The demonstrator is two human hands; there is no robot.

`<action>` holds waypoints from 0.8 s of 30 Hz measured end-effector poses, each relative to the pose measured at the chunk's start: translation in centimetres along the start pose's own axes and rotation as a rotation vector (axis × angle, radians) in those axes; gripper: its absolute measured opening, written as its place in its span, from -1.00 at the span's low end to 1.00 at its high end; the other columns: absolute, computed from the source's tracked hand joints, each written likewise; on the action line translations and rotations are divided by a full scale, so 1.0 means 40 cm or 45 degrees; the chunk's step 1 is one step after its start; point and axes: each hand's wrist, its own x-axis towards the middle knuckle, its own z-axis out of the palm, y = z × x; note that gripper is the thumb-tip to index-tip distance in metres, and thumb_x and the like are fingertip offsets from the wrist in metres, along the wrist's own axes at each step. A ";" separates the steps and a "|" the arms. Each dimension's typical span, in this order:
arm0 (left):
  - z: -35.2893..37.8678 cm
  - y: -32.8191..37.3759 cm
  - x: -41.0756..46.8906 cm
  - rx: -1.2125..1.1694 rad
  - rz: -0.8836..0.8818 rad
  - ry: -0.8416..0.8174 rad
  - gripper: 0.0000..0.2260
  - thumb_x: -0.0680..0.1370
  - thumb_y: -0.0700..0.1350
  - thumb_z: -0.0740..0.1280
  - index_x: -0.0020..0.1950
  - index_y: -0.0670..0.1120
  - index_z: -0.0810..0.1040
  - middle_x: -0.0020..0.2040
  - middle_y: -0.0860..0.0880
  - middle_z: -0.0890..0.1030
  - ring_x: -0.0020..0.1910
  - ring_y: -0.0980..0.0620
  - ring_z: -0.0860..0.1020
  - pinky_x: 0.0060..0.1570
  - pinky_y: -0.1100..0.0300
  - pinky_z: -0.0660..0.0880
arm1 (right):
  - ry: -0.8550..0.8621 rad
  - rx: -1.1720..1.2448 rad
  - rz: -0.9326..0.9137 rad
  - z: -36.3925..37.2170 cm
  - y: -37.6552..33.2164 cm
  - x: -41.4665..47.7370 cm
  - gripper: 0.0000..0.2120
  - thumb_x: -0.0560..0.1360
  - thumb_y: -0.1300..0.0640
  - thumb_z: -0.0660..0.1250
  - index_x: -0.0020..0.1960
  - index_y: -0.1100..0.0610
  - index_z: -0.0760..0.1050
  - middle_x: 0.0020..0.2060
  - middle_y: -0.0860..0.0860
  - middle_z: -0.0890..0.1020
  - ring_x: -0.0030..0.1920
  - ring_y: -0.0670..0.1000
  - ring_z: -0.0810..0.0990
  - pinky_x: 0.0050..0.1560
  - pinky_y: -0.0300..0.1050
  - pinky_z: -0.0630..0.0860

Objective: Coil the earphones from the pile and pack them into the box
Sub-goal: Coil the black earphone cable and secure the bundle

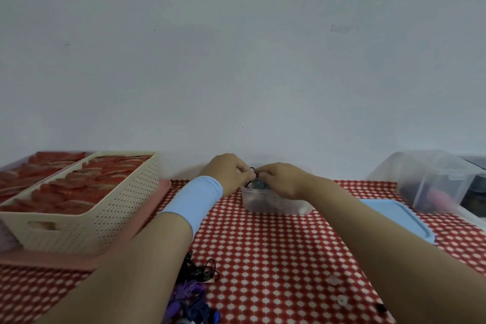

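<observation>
A small clear plastic box [273,205] stands on the red-and-white cloth near the wall, with dark coiled earphones inside. Over its far rim my left hand [228,169] and my right hand [282,179] meet, both pinching a black coiled earphone [253,169] between their fingertips. A pale blue band covers my left wrist. The pile of tangled earphones [196,287], black, purple and blue, lies at the near edge beside my left forearm.
A cream perforated basket [86,216] of red packets sits on a pink tray [136,234] at left. A light blue lid [399,218] lies right of the box. A clear tub [434,181] stands at the far right. Small loose pieces [342,300] lie near my right forearm.
</observation>
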 end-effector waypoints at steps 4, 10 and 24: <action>-0.006 0.004 -0.011 0.123 0.076 -0.182 -0.76 0.60 -0.05 0.26 0.19 0.11 0.64 0.24 0.05 0.59 0.18 0.04 0.52 0.22 0.12 0.44 | -0.108 -0.041 0.050 -0.001 -0.020 -0.005 -0.58 0.71 -0.08 -0.01 0.35 0.00 0.52 0.31 -0.02 0.58 0.29 0.04 0.50 0.39 0.07 0.36; -0.070 0.001 -0.086 0.004 0.035 -0.031 -0.78 0.62 -0.07 0.29 0.23 0.05 0.62 0.26 0.05 0.56 0.15 0.08 0.53 0.16 0.23 0.38 | 0.355 -0.196 -0.148 -0.027 -0.097 -0.047 -0.65 0.70 0.02 0.06 0.37 -0.02 0.52 0.33 -0.06 0.59 0.34 0.02 0.49 0.39 0.08 0.33; -0.174 -0.142 -0.388 0.278 -0.227 -0.579 -0.76 0.54 -0.01 0.40 0.20 0.13 0.65 0.24 0.15 0.59 0.22 0.09 0.53 0.30 0.16 0.40 | -0.549 -0.139 -0.228 0.150 -0.316 -0.157 -0.78 0.50 0.04 0.48 0.12 0.05 0.70 -0.03 -0.06 0.74 -0.11 -0.01 0.73 0.06 -0.02 0.67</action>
